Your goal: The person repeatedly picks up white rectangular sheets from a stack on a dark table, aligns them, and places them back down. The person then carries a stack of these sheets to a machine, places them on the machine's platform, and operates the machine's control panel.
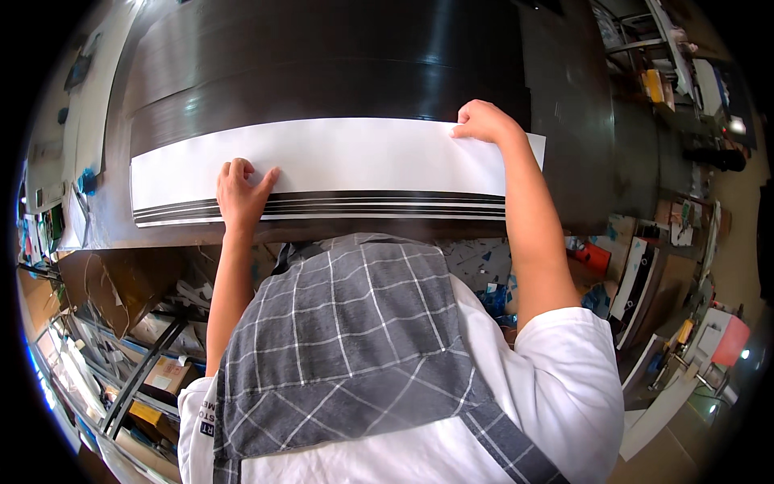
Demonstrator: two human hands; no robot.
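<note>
Two bare hands work at a long white sheet point(363, 157) that lies crosswise on the dark surface point(564, 89), in front of the person. The left hand point(244, 194) rests over the sheet's left part, near its close edge, with the fingers loosely curled and the thumb spread apart from them. The right hand point(486, 123) is at the far edge toward the right end, its fingers bent over and the thumb near them; whether it pinches the sheet cannot be told. Along the sheet's near side run narrow black and white bands point(387, 204), close to the surface's near edge. The right forearm point(538, 234) passes over the sheet's right part. Beyond the sheet, the surface is dark and glossy. At far left, a small blue object point(86, 181) sits on the surface. Nearer, the person wears a grey checked apron point(347, 323) over a white shirt point(564, 363). Lower left stands a cluttered rack point(125, 407); at lower right, a device with a red cover point(731, 339).
</note>
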